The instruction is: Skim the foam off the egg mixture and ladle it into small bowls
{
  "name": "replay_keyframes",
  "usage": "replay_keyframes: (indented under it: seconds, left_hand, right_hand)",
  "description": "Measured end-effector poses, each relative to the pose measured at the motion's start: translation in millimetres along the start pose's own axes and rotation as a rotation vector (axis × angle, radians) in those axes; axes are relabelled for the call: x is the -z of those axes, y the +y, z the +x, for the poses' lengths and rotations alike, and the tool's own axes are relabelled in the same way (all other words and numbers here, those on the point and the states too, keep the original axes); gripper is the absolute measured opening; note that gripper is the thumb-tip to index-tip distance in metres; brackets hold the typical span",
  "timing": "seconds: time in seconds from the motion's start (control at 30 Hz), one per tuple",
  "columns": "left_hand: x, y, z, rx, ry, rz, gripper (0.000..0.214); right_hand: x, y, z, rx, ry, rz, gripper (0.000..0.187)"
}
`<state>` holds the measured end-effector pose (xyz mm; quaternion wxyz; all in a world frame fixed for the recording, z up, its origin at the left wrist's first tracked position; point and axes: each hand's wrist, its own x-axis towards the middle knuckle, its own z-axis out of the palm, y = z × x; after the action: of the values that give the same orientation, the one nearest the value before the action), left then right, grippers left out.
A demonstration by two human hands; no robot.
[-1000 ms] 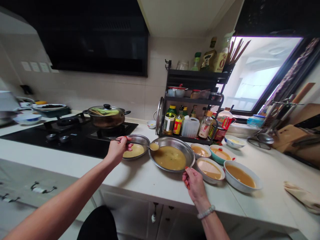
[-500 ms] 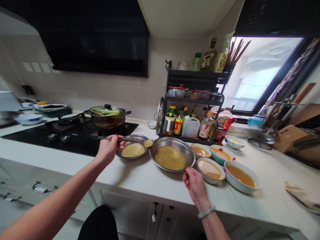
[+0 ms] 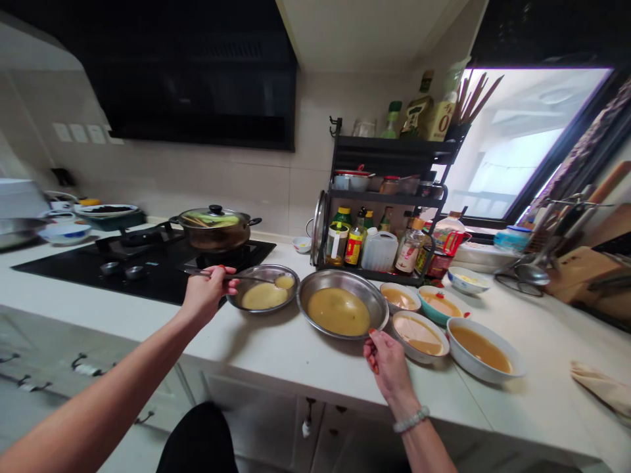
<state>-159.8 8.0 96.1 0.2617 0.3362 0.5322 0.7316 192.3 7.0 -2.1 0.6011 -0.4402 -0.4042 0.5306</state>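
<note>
My left hand (image 3: 210,291) is closed around the handle of a small ladle (image 3: 284,282). Yellowish liquid shows in the ladle's cup, which is over the right part of a smaller metal bowl (image 3: 236,303) of pale yellow liquid. Beside it stands a larger metal bowl (image 3: 308,279) with darker yellow liquid. The fingers of my right hand (image 3: 387,364) pinch the near right rim of this larger bowl. Close by on the right are a white bowl of tan liquid (image 3: 419,335), a small bowl (image 3: 399,297), a teal bowl (image 3: 438,304) and a big white bowl (image 3: 486,351).
A lidded pot (image 3: 214,230) sits on the black gas stove (image 3: 148,276) at left. Behind the bowls, a black rack (image 3: 389,197) holds bottles and jars. At right are a utensil holder (image 3: 535,272), a knife block (image 3: 569,272) and a folded cloth (image 3: 599,387).
My left hand has moved the ladle left, from the gap between the two metal bowls to over the smaller one. My right hand keeps its grip on the larger bowl's rim.
</note>
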Motion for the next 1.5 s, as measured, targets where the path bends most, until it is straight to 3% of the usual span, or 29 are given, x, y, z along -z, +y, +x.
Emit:
replay_keyframes:
  seconds: [0.17, 0.37, 0.5, 0.63, 0.83, 0.97, 1.1, 1.2, 1.33, 1.5]
  left_hand:
    - [9.8, -1, -2, -0.078, -0.014, 0.139, 0.016]
    - [22.1, 2, -17, -0.432, -0.216, 0.596, 0.018]
    - [14.1, 5, -27, -0.547, -0.213, 0.549, 0.013]
    - [-11.3, 12, -39, -0.459, -0.132, 0.358, 0.017]
    - [-53.3, -4, -60, -0.433, -0.422, 0.377, 0.018]
    - [-76.3, -24, -68, -0.470, -0.508, 0.458, 0.018]
    - [-94.7, -36, -68, -0.313, -0.570, 0.375, 0.019]
    - [-103.5, -40, -64, -0.131, -0.537, 0.244, 0.019]
    - [-106.6, -39, -58, 0.088, -0.396, 0.083, 0.019]
    - [-99.1, -31, -54, 0.145, -0.351, 0.023, 0.015]
  right_hand:
    - [0, 0, 1, -0.004, 0.000, -0.006, 0.046]
    - [0, 1, 0, 0.006, -0.001, -0.003, 0.047]
    - [0, 1, 0, 0.010, 0.006, -0.006, 0.045]
    - [-1, 2, 1, 0.010, 0.008, 0.002, 0.042]
    - [-1, 2, 2, 0.008, 0.007, 0.012, 0.044]
    - [-1, 2, 1, 0.010, 0.002, 0.004, 0.044]
    - [-1, 3, 2, 0.017, 0.009, 0.002, 0.044]
    - [-1, 4, 2, 0.020, 0.006, 0.001, 0.043]
    - [-1, 2, 1, 0.018, -0.003, -0.007, 0.043]
    - [-1, 2, 1, 0.017, -0.005, -0.004, 0.043]
